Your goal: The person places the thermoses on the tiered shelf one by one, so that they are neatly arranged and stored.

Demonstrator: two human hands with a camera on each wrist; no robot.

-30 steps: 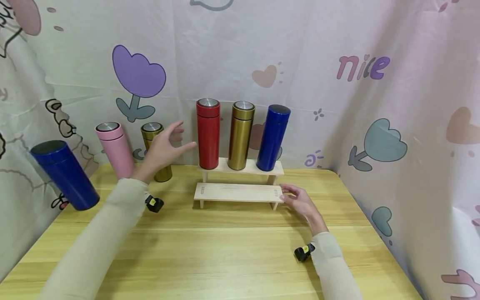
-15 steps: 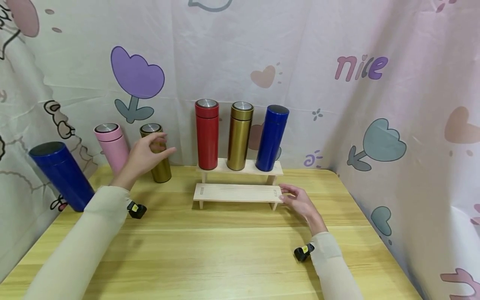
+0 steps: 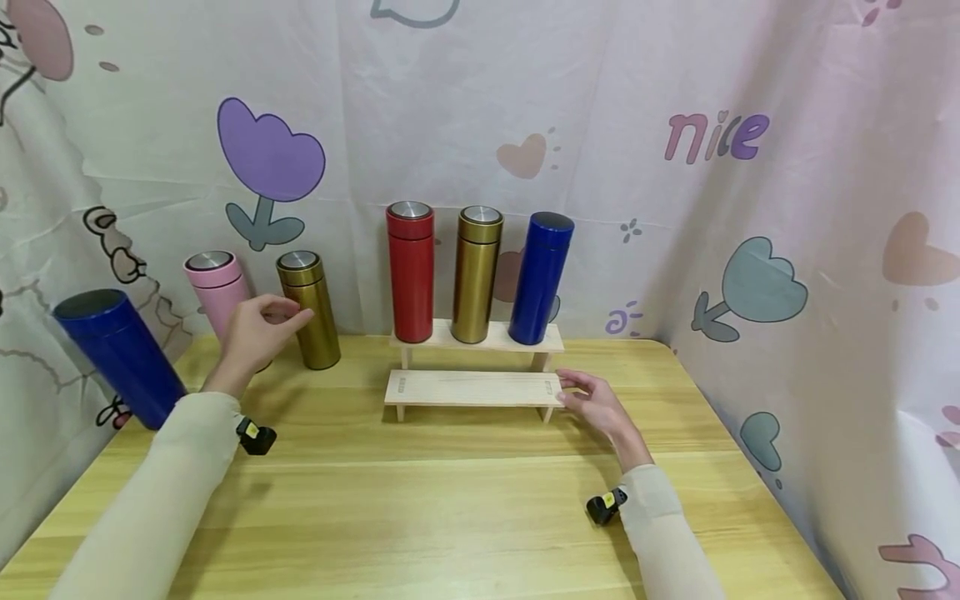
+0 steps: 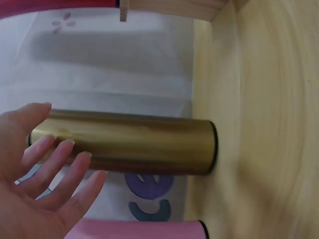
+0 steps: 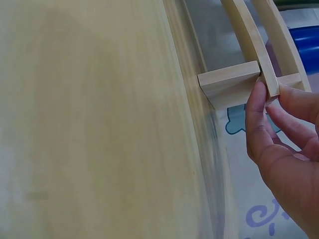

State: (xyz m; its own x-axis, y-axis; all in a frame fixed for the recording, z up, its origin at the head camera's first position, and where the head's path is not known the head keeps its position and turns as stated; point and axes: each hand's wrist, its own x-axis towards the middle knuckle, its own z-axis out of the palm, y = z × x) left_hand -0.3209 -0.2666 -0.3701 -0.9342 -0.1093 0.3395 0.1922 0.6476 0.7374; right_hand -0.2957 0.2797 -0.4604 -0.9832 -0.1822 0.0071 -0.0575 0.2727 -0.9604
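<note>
My left hand (image 3: pixel 253 340) hovers in front of the pink thermos (image 3: pixel 213 292) and beside a gold thermos (image 3: pixel 318 329), holding nothing. The left wrist view shows its fingers (image 4: pixel 75 186) spread and relaxed, overlapping the upper part of that gold thermos. Thumb and fingers of my right hand (image 3: pixel 596 404) pinch the right end of the lower step of a wooden two-step stand (image 3: pixel 472 387). Along the stand's upper step, a red thermos (image 3: pixel 411 275), a second gold thermos (image 3: pixel 477 279) and a blue thermos (image 3: pixel 540 283) stand upright in a row.
Another blue thermos (image 3: pixel 123 358) stands at the table's left edge. The wooden table (image 3: pixel 450 517) ends at the back against a printed curtain (image 3: pixel 600 108), which also hangs along both sides.
My left hand has moved left and down, away from the red thermos and across the gold one to before the pink one. The right hand has stayed on the stand.
</note>
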